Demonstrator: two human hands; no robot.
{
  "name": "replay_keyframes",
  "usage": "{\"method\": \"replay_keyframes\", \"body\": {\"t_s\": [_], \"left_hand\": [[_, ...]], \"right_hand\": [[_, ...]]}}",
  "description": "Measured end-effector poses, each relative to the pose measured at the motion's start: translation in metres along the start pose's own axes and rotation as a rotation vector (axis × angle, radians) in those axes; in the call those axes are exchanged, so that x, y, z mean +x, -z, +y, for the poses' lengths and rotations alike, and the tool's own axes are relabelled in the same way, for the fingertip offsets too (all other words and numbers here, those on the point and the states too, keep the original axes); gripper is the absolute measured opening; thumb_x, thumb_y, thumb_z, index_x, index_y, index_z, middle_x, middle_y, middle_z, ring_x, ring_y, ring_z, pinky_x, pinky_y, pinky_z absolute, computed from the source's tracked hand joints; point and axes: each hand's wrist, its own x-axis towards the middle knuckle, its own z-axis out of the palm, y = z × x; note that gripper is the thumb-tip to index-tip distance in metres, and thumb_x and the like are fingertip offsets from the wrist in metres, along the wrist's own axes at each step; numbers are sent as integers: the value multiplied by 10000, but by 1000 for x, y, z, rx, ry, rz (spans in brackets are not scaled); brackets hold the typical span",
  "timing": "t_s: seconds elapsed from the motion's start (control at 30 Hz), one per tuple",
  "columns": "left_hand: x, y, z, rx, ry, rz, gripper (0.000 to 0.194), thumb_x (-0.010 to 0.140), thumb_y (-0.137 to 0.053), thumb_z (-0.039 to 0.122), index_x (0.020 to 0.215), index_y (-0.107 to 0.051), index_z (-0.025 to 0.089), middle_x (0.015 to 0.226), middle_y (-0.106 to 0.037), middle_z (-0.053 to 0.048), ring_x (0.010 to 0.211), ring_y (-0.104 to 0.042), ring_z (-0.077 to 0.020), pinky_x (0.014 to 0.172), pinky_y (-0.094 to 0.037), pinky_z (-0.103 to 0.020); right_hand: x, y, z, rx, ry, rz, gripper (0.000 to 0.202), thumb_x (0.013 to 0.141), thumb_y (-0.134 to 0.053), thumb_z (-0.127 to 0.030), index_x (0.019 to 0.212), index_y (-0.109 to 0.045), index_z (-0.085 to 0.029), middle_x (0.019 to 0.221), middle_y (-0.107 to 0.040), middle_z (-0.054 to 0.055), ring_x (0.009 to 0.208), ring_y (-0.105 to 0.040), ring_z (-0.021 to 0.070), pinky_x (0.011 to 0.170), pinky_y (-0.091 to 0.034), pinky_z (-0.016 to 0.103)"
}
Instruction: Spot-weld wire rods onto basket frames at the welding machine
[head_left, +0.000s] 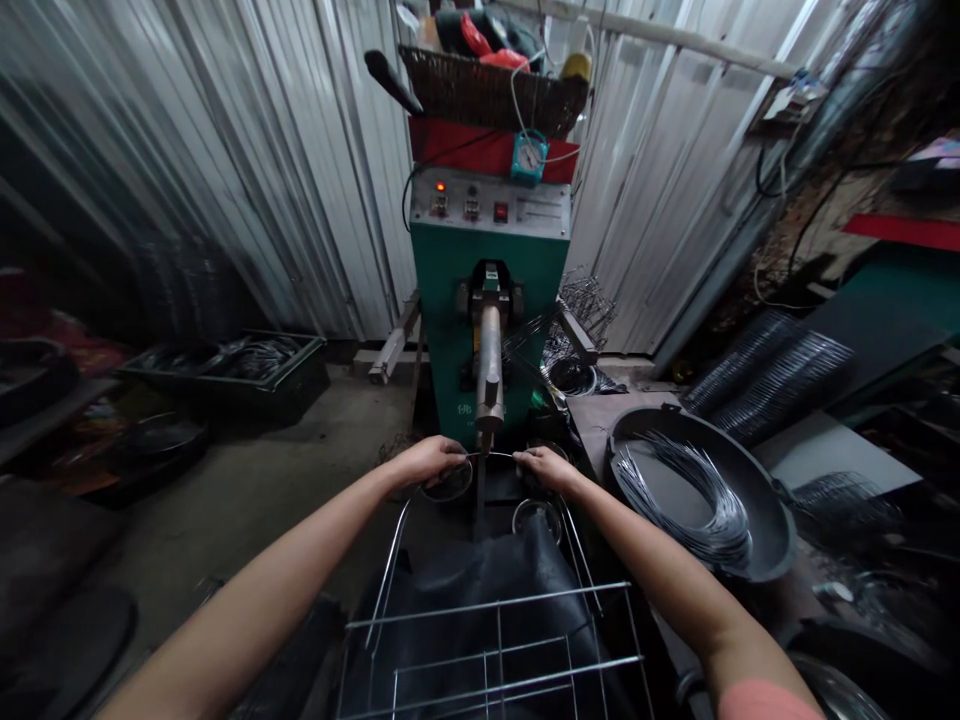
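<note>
A thin metal wire [504,455] runs between my two hands, just at the lower tip of a spot welder's electrode arm [490,370]. My left hand [429,462] pinches its left end, and my right hand [549,468] pinches the right end. Whether the wire touches the electrode I cannot tell. Below my hands, a wire rack [499,604] made of crossed metal rods lies over a dark sheet [487,560]. Bent rods rise from the rack towards both hands; their upper ends are partly hidden.
The green welding machine [442,330] stands ahead, a lit red lamp on its panel and a wicker basket [487,85] on top. A round black pan [776,530] holding curved wires [697,500] is at right. Wire pieces fill a green tray [300,362] at left.
</note>
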Motion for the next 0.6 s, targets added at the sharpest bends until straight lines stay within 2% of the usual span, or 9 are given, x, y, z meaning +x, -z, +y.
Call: {"method": "replay_keyframes", "body": {"t_s": [0.27, 0.33, 0.4, 0.5, 0.57, 0.6], "left_hand": [[1, -1, 4, 30, 20, -9, 379, 730, -538, 478, 873, -606, 133, 448, -406, 67, 336, -345, -82, 373, -274, -217], [1, 1, 9, 50, 17, 3, 355, 722, -538, 440, 874, -622, 130, 458, -443, 47, 364, -393, -103, 395, -311, -228], [-4, 6, 11, 69, 4, 47, 334, 710, -537, 413, 866, -630, 132, 546, -536, 3, 479, -501, -140, 466, -379, -239], [-35, 17, 0, 96, -74, 221, 353, 695, -535, 446, 878, -626, 159, 846, -646, -61, 828, -583, -202, 697, -444, -253], [-78, 18, -22, 99, -115, 410, 409, 682, -519, 538, 865, -621, 188, 943, -652, -60, 933, -562, -231, 810, -434, -285], [-104, 15, -36, 67, -75, 458, 442, 684, -492, 599, 838, -618, 205, 909, -658, -51, 905, -569, -238, 828, -436, -311]], "right_hand": [[-2, -4, 1, 69, -41, 13, 348, 898, -431, -327, 608, -497, -146, 362, -377, -80, 271, -264, 33, 310, -185, 164], [-4, -5, 0, 85, -48, 27, 344, 901, -431, -322, 610, -492, -148, 356, -371, -83, 267, -257, 33, 309, -183, 164], [-6, -6, -3, 77, -48, 47, 343, 905, -428, -306, 609, -494, -146, 352, -367, -82, 270, -267, 35, 313, -192, 164], [-10, -7, -7, 53, -52, 74, 340, 902, -438, -299, 608, -503, -143, 352, -370, -78, 281, -289, 41, 323, -209, 171], [-11, -8, -7, 45, -47, 82, 337, 900, -442, -299, 612, -510, -140, 357, -373, -76, 291, -299, 42, 334, -220, 172], [-11, -8, -7, 45, -45, 82, 339, 901, -440, -301, 614, -514, -138, 361, -379, -73, 295, -303, 41, 340, -224, 171]]}}
